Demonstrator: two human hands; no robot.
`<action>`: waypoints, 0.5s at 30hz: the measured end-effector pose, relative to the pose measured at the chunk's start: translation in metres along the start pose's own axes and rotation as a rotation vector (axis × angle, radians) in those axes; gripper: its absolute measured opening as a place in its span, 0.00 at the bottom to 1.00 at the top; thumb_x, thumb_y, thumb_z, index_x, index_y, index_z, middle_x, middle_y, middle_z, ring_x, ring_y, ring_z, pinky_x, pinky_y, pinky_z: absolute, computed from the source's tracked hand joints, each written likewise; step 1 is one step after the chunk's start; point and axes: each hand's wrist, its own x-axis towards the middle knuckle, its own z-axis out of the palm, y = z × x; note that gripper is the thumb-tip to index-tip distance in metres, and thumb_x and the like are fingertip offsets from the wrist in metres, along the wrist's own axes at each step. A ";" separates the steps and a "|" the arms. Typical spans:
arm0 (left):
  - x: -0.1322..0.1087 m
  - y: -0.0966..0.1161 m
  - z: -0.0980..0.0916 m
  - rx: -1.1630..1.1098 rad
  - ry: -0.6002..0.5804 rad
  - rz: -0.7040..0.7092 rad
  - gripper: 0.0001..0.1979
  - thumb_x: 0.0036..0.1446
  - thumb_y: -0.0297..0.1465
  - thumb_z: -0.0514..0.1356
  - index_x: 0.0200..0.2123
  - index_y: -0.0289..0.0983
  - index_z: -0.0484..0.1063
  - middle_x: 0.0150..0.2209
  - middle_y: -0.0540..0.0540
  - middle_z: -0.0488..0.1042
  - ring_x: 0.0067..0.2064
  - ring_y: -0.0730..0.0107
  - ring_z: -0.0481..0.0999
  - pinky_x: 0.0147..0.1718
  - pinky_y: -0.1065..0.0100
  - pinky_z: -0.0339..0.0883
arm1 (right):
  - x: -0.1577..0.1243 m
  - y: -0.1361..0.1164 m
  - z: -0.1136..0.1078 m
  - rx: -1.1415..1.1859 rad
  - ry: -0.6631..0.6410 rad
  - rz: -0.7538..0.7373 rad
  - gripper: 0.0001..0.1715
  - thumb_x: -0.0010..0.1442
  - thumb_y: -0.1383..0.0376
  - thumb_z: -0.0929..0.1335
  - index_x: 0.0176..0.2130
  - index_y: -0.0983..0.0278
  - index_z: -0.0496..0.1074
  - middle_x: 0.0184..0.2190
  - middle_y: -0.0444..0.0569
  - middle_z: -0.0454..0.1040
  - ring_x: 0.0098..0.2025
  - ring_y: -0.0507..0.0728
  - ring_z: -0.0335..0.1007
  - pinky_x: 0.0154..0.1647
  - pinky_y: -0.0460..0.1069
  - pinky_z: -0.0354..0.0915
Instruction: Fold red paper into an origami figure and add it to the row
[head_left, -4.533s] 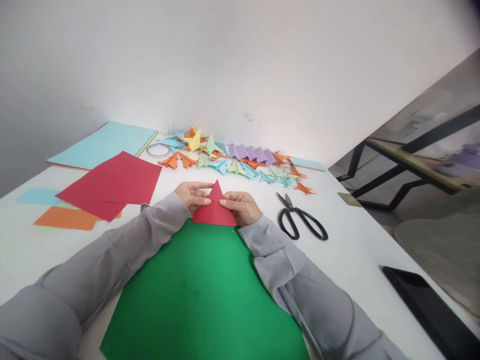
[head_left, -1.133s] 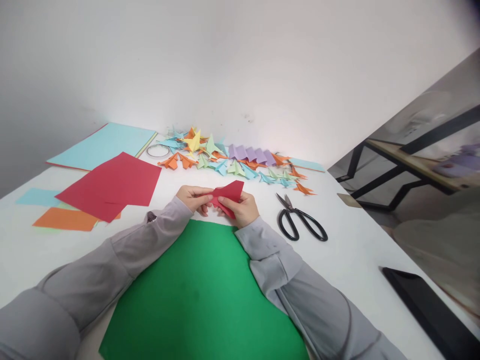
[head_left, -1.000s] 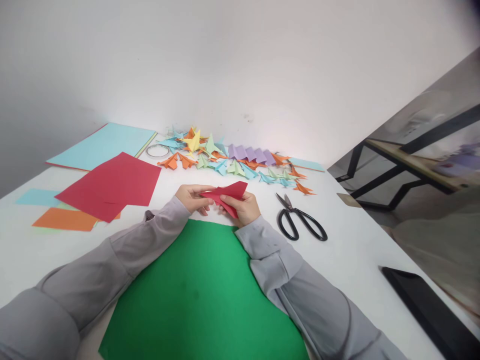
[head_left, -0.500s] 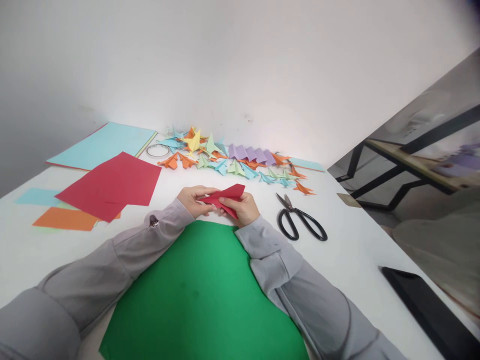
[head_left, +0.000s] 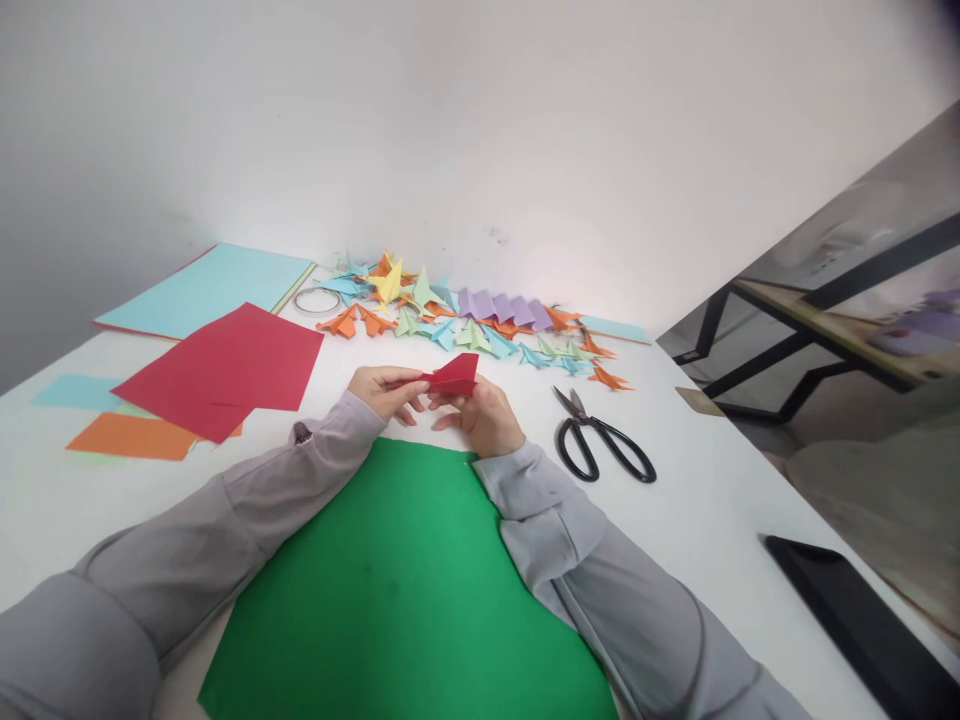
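Note:
A small folded red paper [head_left: 456, 374] is held up between my hands, just past the top edge of a green sheet [head_left: 405, 570]. My left hand [head_left: 384, 390] pinches its narrow left end between thumb and fingers. My right hand [head_left: 491, 418] holds the wider right end, its fingers curled under and behind the paper; the right thumb is mostly hidden. Beyond my hands lie several folded paper pieces: orange ones [head_left: 356, 321], a yellow one [head_left: 388, 282] and a purple row [head_left: 504, 308].
Black-handled scissors [head_left: 592, 435] lie partly open to the right. A black phone-like slab [head_left: 855, 610] rests at the right edge. On the left are red sheets [head_left: 232, 365], orange paper [head_left: 131, 437], a light blue stack [head_left: 214, 290] and a wire ring [head_left: 316, 301]. A wall stands behind.
The folded red paper has turned to a more level, side-on position and risen slightly. My right thumb has left its top face, and the right fingers have shifted beneath it.

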 end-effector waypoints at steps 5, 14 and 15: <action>0.000 0.000 0.001 0.010 -0.014 -0.022 0.14 0.37 0.33 0.67 0.28 0.30 0.75 0.16 0.50 0.71 0.18 0.74 0.70 0.14 0.72 0.69 | 0.002 0.007 0.003 -0.088 0.171 -0.062 0.17 0.37 0.59 0.75 0.28 0.64 0.73 0.24 0.45 0.73 0.26 0.52 0.67 0.17 0.46 0.66; -0.002 0.000 0.001 0.061 -0.022 -0.047 0.10 0.37 0.31 0.67 0.24 0.30 0.74 0.14 0.49 0.71 0.14 0.75 0.69 0.15 0.71 0.67 | 0.004 0.011 0.002 -0.165 0.219 -0.072 0.12 0.38 0.61 0.75 0.23 0.66 0.74 0.16 0.44 0.72 0.16 0.50 0.64 0.15 0.46 0.64; -0.002 0.000 0.001 0.063 -0.019 -0.046 0.10 0.37 0.31 0.67 0.23 0.30 0.74 0.14 0.49 0.71 0.15 0.74 0.69 0.15 0.71 0.68 | 0.004 0.012 0.002 -0.171 0.215 -0.075 0.12 0.38 0.61 0.75 0.23 0.66 0.74 0.16 0.44 0.72 0.16 0.50 0.64 0.16 0.46 0.64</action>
